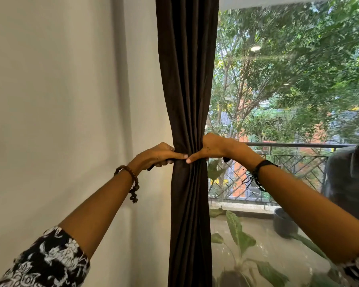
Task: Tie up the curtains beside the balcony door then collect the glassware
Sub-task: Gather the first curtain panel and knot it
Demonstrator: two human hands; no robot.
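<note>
One dark curtain (187, 100), gathered into a bunch at centre frame, hanging top to bottom. Two hands on it: left hand (160, 155) w/ grip curled round a dark tie end, thumb pressing the bunch; right hand (210, 148) same on the other side, thumb tips nearly meeting. One bracelet per wrist. Plain white wall (60, 100) fills left; glass at right shows balcony railing (294, 150), trees, potted plants.
</note>
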